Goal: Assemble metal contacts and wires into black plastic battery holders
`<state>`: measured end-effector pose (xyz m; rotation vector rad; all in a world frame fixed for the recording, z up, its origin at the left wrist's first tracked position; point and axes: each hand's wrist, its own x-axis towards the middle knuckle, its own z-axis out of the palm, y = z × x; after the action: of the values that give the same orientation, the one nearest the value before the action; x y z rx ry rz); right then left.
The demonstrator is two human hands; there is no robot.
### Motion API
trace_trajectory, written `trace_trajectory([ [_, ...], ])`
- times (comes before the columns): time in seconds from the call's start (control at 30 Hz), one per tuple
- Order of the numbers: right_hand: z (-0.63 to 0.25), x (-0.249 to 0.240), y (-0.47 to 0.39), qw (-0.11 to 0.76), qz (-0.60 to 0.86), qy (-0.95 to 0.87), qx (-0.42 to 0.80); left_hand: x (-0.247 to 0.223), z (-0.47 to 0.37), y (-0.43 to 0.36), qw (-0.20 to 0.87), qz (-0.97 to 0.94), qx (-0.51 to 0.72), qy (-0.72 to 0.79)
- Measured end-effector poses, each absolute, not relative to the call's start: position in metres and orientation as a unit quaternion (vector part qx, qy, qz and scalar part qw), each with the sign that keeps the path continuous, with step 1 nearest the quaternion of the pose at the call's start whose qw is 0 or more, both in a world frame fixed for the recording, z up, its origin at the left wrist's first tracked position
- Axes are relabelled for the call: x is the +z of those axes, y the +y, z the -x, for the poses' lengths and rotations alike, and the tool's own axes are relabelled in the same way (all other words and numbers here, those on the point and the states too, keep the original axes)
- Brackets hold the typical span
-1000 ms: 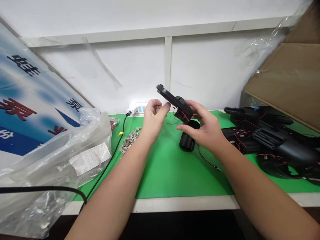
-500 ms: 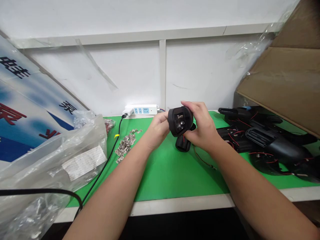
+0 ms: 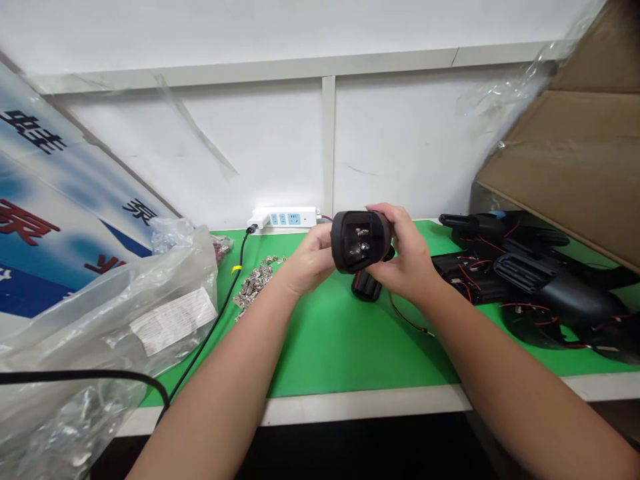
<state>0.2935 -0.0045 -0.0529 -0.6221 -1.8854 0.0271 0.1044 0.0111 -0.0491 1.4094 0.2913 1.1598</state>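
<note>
A black plastic tool housing [image 3: 340, 243] is held up over the green table, its hollow end facing me. Shiny metal contacts [image 3: 362, 247] show inside the opening. My left hand [image 3: 313, 260] is closed on the left side of the housing, its fingertips partly hidden behind it. Around the right side wraps my right hand [image 3: 407, 250], thumb below and fingers on top. Beneath the right hand, another black part [image 3: 367, 287] hangs or stands close to the table; I cannot tell which. A thin wire [image 3: 410, 323] trails from there to the right.
On the left, small metal pieces [image 3: 254, 288] lie in a pile beside a black cable [image 3: 213, 327] and a plastic bag [image 3: 170, 320]. A power strip [image 3: 293, 217] lies along the wall. Several black housings [image 3: 565, 287] with red wires sit right, below a cardboard box [image 3: 575, 147].
The housing has turned slightly, so its opening faces me more squarely. Both hands keep hold of it and have barely shifted. The view has moved a little.
</note>
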Motion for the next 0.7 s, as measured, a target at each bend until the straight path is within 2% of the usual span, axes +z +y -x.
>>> trace_trajectory([
  [0.2,-0.297,-0.058,-0.003,0.526,0.281,-0.797,0.097,-0.058,-0.100,0.020,0.590,-0.658,0.441,0.153],
  [0.33,-0.300,-0.047,-0.012,0.496,0.234,-0.827,0.123,-0.049,-0.098,0.015,0.588,-0.701,0.375,0.149],
  [0.5,-0.300,-0.038,-0.021,0.476,0.192,-0.852,0.100,-0.029,-0.088,0.005,0.588,-0.749,0.274,0.136],
  [0.7,-0.298,-0.042,-0.017,0.478,0.185,-0.856,0.069,-0.021,-0.085,0.004,0.568,-0.753,0.285,0.171],
])
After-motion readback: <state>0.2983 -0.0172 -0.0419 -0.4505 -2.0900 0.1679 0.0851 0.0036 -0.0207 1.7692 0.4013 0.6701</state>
